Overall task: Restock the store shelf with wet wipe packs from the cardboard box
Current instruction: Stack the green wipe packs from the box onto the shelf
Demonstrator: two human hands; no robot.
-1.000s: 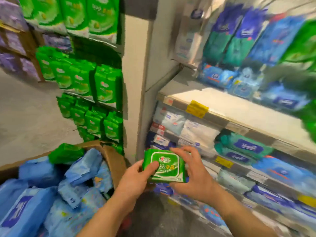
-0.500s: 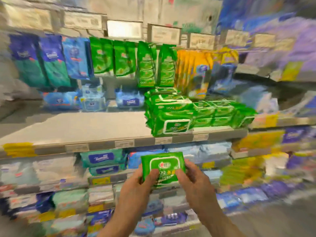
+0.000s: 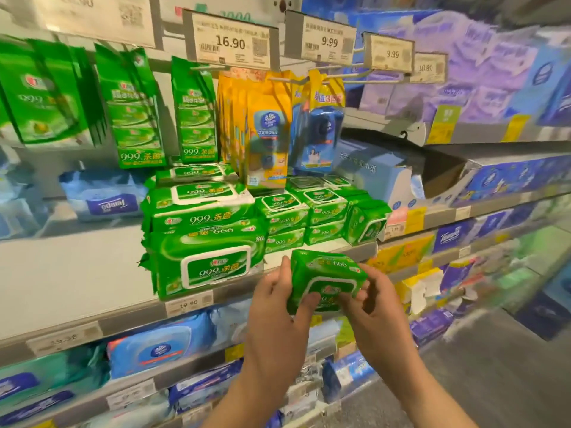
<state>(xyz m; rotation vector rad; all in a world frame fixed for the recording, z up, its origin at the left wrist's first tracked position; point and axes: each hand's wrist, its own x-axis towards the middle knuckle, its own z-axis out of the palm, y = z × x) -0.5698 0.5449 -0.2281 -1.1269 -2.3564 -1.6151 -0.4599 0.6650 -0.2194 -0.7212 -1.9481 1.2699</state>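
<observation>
Both hands hold one small green wet wipe pack point(image 3: 326, 281) in the lower middle of the frame, just in front of the shelf edge point(image 3: 197, 299). The left hand point(image 3: 279, 307) grips its left end, thumb on the front face and fingers point(image 3: 285, 267) behind; the right hand point(image 3: 375, 307) pinches the right end with curled fingers. The pack's long axis runs left to right, roughly along the shelf edge, with its lidded face turned toward the camera and slightly down.

The open slot it seems bound for lies just above and beyond the fingers: a bare strip of shelf point(image 3: 275, 257) between the large green packs point(image 3: 207, 248) on the left and the stacked small green packs point(image 3: 309, 217) at centre right. Neither hand looks clearly nearer to that gap; a short push forward and up would probably set it there.

The cardboard box is out of view. An open blue display carton point(image 3: 380, 177) stands at right of centre on the same shelf; its contents cannot be made out.
</observation>
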